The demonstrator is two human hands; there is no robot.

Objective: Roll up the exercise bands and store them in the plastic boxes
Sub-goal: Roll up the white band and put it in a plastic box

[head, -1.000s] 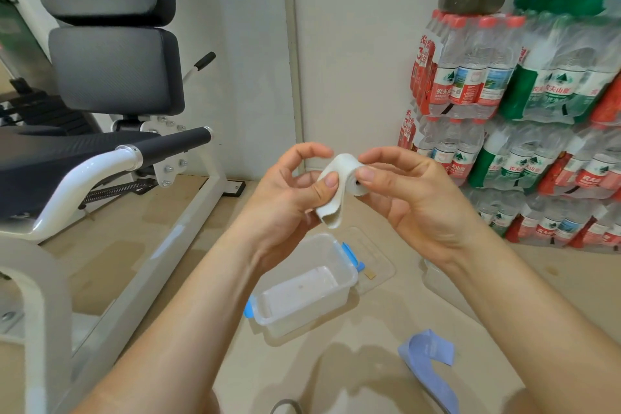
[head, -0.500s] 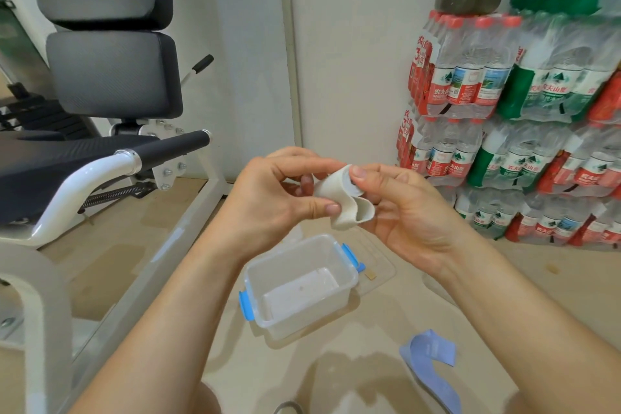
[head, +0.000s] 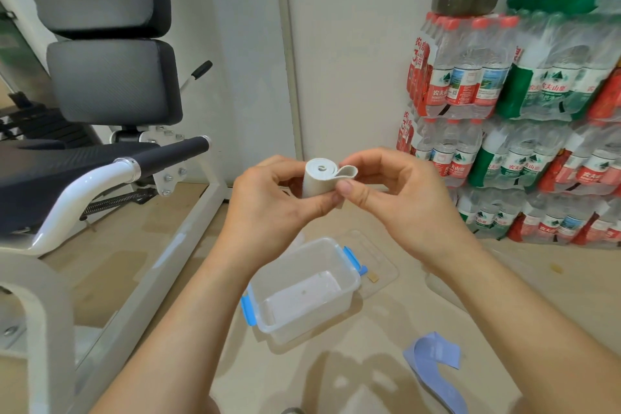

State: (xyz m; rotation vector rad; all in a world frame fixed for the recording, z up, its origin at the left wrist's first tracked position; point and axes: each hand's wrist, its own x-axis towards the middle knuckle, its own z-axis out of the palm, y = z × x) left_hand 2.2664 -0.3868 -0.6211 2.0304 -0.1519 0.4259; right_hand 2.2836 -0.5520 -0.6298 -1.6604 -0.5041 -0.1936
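Observation:
A white exercise band [head: 319, 180] is wound into a tight upright roll, with a short loop of its tail sticking out to the right. My left hand [head: 268, 202] pinches the roll from the left. My right hand [head: 400, 202] holds the loose tail, thumb pressed against the roll's front. Both hands hover above a clear plastic box [head: 302, 289] with blue latches, which stands open and empty on the floor. A blue exercise band [head: 433, 366] lies unrolled on the floor at the lower right.
The box's clear lid [head: 373, 255] lies flat behind it. A white-framed gym machine [head: 111, 178] with black pads fills the left side. Stacked packs of water bottles [head: 517, 131] line the right wall. The floor is beige.
The band went from a loose, drooping curl to a tight upright roll. Both hands rose slightly and drew closer together around it.

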